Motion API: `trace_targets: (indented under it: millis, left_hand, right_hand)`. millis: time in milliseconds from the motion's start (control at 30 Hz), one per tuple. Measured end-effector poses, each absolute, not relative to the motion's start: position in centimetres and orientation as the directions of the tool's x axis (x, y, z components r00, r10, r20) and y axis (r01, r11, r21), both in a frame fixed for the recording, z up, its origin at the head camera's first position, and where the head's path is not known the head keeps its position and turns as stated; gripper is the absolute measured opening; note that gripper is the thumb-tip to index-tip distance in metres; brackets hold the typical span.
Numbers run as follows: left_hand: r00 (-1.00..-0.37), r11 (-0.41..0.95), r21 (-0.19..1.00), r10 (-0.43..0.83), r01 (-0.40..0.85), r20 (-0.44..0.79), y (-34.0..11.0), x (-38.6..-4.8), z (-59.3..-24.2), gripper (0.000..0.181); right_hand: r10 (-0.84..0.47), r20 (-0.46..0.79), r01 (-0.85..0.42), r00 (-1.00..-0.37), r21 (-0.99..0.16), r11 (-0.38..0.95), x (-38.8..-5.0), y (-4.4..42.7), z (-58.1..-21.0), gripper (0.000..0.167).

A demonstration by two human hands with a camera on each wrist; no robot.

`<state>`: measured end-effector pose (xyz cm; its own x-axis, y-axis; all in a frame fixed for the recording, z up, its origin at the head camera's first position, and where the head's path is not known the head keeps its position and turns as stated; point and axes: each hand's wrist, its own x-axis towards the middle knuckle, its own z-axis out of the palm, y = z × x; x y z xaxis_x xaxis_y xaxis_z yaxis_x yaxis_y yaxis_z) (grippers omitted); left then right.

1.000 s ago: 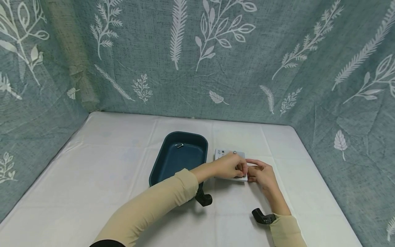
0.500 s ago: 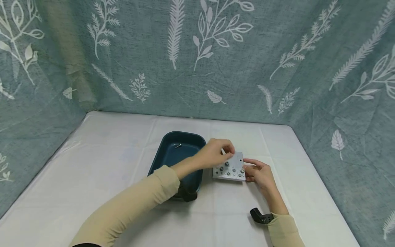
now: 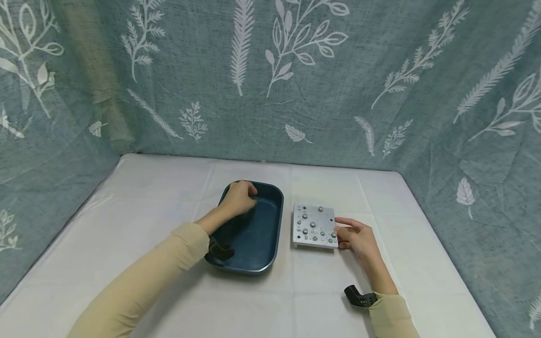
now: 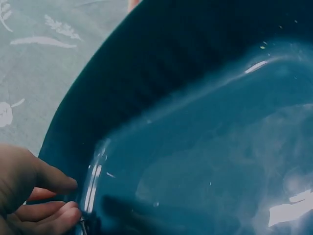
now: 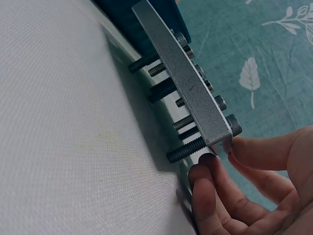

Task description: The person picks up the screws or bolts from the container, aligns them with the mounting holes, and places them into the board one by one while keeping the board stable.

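Note:
My left hand [image 3: 238, 197] reaches into the far left corner of a dark blue tray [image 3: 253, 246]. In the left wrist view, a small screw [image 4: 83, 226] lies at its fingertips, mostly hidden, with a gap between thumb and fingers. To the tray's right, a silver metal plate [image 3: 325, 220] carries several screws of different sizes. My right hand [image 3: 359, 239] grips that plate by its right edge, thumb on the upper face and fingers below. Threaded screw shanks [image 5: 187, 149] stick out under the plate, seen in the right wrist view.
A white cloth [image 3: 321, 291] covers the table under tray and plate. Green curtains [image 3: 253, 117] with white leaf prints stand behind and at both sides. A black wrist camera mount [image 3: 359, 296] sits on the right wrist, another [image 3: 220, 249] on the left.
My left hand has moved left from over the plate into the tray, now covering the spot where the screw lay. The right hand has stayed at the plate's edge.

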<state>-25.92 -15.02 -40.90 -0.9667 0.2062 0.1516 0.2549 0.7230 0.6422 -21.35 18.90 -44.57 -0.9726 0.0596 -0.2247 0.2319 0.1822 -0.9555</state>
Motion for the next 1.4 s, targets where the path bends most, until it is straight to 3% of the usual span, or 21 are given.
trace_targets:
  millis: [267, 567, 867, 1000, 1233, 1400]
  left_hand:
    - [-0.979, 0.752, 0.628, 0.17, 0.201, 0.109, -15.0, -25.8, -41.7, 0.023]
    - [-0.973, 0.724, 0.65, 0.151, 0.228, 0.174, -15.3, -25.7, -42.3, 0.018]
    - [-0.971, 0.704, 0.67, 0.206, 0.234, 0.123, -15.6, -25.7, -42.7, 0.019]
    - [-0.949, 0.666, 0.688, 0.292, 0.29, 0.118, -15.7, -25.9, -43.0, 0.021]
    - [-0.852, 0.556, 0.727, 0.517, 0.402, 0.075, -15.3, -26.6, -43.7, 0.021]
    - [-0.821, 0.555, 0.71, 0.569, 0.434, 0.057, -14.9, -26.6, -43.5, 0.016]
  right_hand:
    - [0.045, -0.229, 0.233, -0.972, -0.955, 0.181, -21.3, 18.7, -44.8, 0.035]
    - [0.054, -0.226, 0.233, -0.973, -0.955, 0.183, -21.4, 18.8, -44.7, 0.035]
    - [0.068, -0.231, 0.239, -0.971, -0.954, 0.181, -21.5, 18.8, -44.6, 0.035]
    - [0.064, -0.23, 0.238, -0.971, -0.955, 0.178, -21.6, 18.9, -44.7, 0.035]
    - [0.063, -0.229, 0.237, -0.971, -0.955, 0.18, -21.6, 19.0, -44.8, 0.035]
    - [0.064, -0.229, 0.237, -0.971, -0.955, 0.181, -21.6, 19.0, -44.7, 0.036]
